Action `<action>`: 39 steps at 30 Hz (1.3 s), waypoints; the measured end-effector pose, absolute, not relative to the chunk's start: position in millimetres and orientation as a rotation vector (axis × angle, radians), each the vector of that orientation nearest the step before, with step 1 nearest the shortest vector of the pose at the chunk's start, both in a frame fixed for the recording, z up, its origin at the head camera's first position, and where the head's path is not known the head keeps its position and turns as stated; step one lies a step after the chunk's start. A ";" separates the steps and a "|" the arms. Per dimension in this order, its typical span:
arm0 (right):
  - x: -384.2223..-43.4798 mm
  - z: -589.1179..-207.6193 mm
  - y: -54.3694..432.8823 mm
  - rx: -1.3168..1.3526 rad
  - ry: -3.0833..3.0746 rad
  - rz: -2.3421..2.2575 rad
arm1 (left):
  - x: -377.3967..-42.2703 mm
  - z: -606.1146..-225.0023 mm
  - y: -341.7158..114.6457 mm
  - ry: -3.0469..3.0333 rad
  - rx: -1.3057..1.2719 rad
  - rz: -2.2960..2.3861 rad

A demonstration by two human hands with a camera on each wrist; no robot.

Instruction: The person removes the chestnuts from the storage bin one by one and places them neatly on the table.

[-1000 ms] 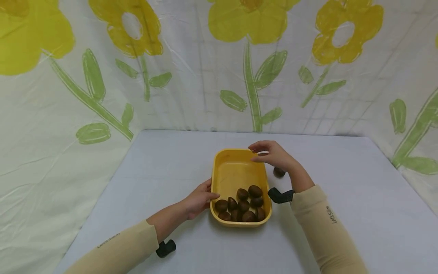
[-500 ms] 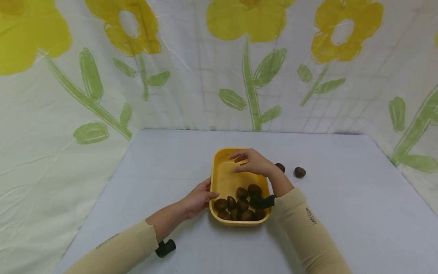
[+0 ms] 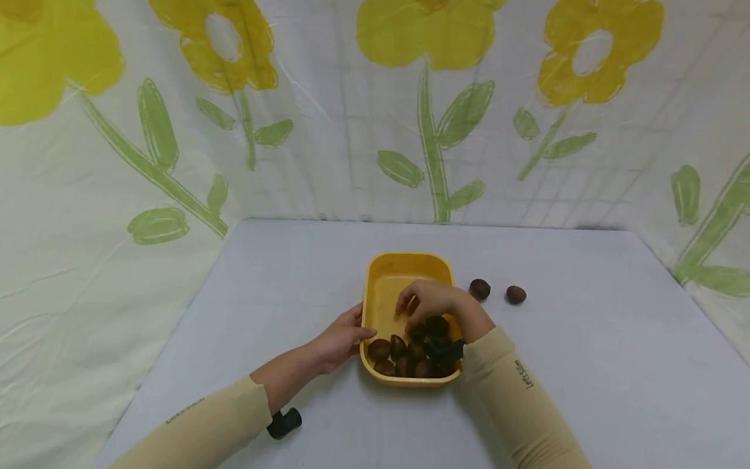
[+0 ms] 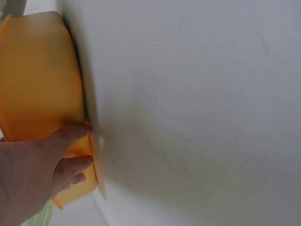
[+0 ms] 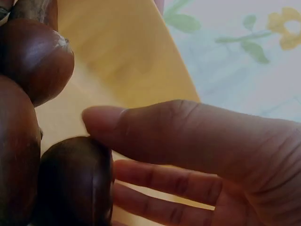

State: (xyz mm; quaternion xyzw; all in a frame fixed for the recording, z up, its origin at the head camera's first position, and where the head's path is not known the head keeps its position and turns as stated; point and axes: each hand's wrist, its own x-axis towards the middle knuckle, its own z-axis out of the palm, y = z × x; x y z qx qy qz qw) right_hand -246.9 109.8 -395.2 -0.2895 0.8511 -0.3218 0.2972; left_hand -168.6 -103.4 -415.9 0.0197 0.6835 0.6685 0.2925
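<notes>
A yellow rectangular tray (image 3: 383, 293) holds several brown chestnuts gathered at its near end. My left hand (image 3: 336, 342) grips the tray's left side, thumb over the rim and fingers against the outer wall (image 4: 42, 75). Over the inside of the tray, my right hand (image 3: 432, 301) reaches down with bent fingers. The right wrist view shows its thumb (image 5: 106, 122) right at the top of one chestnut (image 5: 75, 183), with the other fingertips close behind that chestnut's side. The right wrist and its black strap mount hide some of the chestnuts from the head view.
Two loose chestnuts lie on the white tabletop (image 3: 586, 365) right of the tray: one chestnut (image 3: 479, 289) near the rim, another chestnut (image 3: 515, 295) farther right. Behind the table hangs a white curtain (image 3: 328, 130) with yellow flowers.
My right hand has moved from above the tray's far right corner leftward, toward me and down to the chestnuts. That uncovers two chestnuts on the table. The left hand and tray stay put.
</notes>
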 end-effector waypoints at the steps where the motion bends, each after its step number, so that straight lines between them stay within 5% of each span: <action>1: -246.3 -395.3 109.8 -0.769 2.242 -0.847 | -168.6 -416.1 -103.5 1.821 0.054 1.783; 24: -249.4 -391.2 122.8 -0.867 2.061 -1.110 | -168.4 -416.3 -103.7 1.811 0.055 1.784; 39: -247.8 -376.3 187.6 -0.741 2.117 -1.470 | -167.5 -415.5 -102.8 1.842 0.025 1.782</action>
